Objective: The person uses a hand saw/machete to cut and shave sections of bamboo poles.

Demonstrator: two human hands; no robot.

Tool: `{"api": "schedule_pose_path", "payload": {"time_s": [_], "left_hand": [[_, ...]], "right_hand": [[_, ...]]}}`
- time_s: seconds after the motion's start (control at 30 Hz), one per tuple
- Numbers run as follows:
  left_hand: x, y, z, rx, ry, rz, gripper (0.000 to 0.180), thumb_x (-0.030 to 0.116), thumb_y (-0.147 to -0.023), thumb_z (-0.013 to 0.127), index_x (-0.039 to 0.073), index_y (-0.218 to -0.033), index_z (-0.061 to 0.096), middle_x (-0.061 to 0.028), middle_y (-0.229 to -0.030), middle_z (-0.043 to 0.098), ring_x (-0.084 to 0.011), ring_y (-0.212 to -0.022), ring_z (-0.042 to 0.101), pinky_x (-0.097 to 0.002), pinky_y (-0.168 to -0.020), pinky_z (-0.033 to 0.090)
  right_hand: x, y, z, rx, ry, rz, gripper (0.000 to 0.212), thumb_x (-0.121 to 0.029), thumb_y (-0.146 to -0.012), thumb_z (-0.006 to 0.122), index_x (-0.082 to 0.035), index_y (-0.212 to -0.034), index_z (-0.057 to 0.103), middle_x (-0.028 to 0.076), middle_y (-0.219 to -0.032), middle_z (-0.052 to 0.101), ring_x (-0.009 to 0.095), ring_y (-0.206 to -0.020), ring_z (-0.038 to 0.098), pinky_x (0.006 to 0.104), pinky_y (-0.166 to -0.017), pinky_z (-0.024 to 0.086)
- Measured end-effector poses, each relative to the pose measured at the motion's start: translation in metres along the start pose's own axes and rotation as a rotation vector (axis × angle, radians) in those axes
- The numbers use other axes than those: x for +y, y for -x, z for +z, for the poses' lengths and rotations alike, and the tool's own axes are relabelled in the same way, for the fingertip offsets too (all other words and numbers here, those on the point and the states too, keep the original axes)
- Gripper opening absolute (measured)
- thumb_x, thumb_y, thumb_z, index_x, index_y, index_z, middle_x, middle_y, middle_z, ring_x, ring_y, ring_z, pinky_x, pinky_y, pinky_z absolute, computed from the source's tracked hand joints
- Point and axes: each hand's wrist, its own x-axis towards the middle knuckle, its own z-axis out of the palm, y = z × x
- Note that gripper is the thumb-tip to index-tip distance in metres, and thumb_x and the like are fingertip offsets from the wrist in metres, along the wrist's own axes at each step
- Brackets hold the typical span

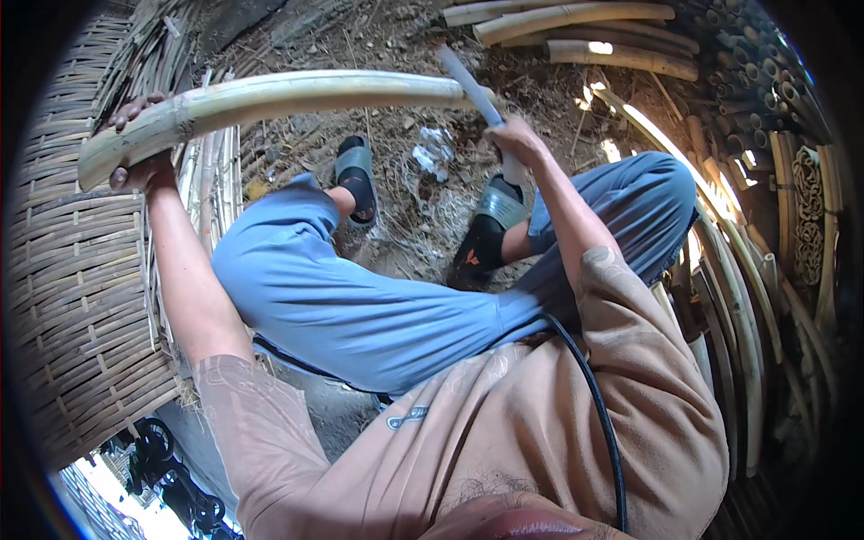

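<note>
In the head view, a thick, pale bamboo length (pixel 297 94) is raised in front of the seated person and serves as the landmark here. The left hand (pixel 144 169) is curled around its left end, fingers showing over the top and thumb beneath, in a wide grip. The right hand (pixel 519 144), just below the bamboo's right end, is closed around the handle of a long blade (pixel 463 79). The blade slants up and to the left, crossing the bamboo near that end; whether its edge touches there cannot be told.

Below the middle of the bamboo lies a crumpled silvery wrapper (pixel 434 151) on the littered earth floor (pixel 297 157). A sandal (pixel 355 160) on the left foot is just below the bamboo, left of the wrapper, and another sandal (pixel 506 200) is below its right end. Blue trousers (pixel 360 297) spread farther below. Split strips (pixel 211 171) lie beneath the bamboo's left part, and a woven panel (pixel 81 279) stretches below its left end. Beyond its right end, cut bamboo pieces (pixel 576 20) lie above, hollow tubes (pixel 751 67) are stacked to the right, and long curved poles (pixel 733 333) stand lower right.
</note>
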Motion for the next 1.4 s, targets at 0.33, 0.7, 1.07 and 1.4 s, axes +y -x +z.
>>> {"api": "schedule_pose_path", "payload": {"time_s": [0.33, 0.7, 1.07, 1.4], "left_hand": [[-0.011, -0.019, 0.014, -0.076, 0.175, -0.05, 0.08, 0.026, -0.029, 0.089, 0.02, -0.104, 0.062, 0.0104, -0.097, 0.065, -0.0173, -0.098, 0.059, -0.046, -0.116, 0.033], [-0.009, -0.004, 0.009, -0.066, 0.152, -0.034, 0.079, 0.029, -0.026, 0.088, 0.02, -0.101, 0.064, 0.01, -0.097, 0.065, -0.0172, -0.098, 0.058, -0.0447, -0.113, 0.032], [-0.019, -0.013, 0.026, -0.13, 0.083, 0.008, 0.083, 0.032, -0.029, 0.097, 0.022, -0.105, 0.066, 0.0121, -0.099, 0.067, -0.015, -0.1, 0.059, -0.0449, -0.112, 0.033], [-0.019, -0.019, 0.038, -0.21, 0.105, -0.023, 0.084, 0.034, -0.03, 0.101, 0.023, -0.106, 0.067, 0.0149, -0.098, 0.067, -0.0116, -0.1, 0.057, -0.0383, -0.109, 0.033]], "right_hand": [[0.02, -0.02, 0.001, -0.015, -0.095, 0.035, 0.024, -0.015, -0.08, 0.07, -0.001, -0.098, 0.062, 0.006, -0.071, 0.061, 0.016, -0.051, 0.058, 0.0342, -0.044, 0.05], [0.003, 0.0, 0.011, 0.032, -0.054, 0.013, 0.024, -0.014, -0.08, 0.068, 0.0, -0.1, 0.067, 0.004, -0.07, 0.062, 0.018, -0.053, 0.06, 0.0334, -0.045, 0.051], [0.019, -0.026, 0.009, 0.047, -0.036, 0.055, 0.02, -0.017, -0.082, 0.071, -0.003, -0.094, 0.066, 0.003, -0.073, 0.061, 0.015, -0.054, 0.058, 0.0326, -0.049, 0.049], [0.013, -0.021, -0.009, -0.067, -0.121, -0.082, 0.017, -0.015, -0.083, 0.069, -0.003, -0.092, 0.063, 0.003, -0.065, 0.057, 0.013, -0.053, 0.058, 0.0319, -0.046, 0.047]]}}
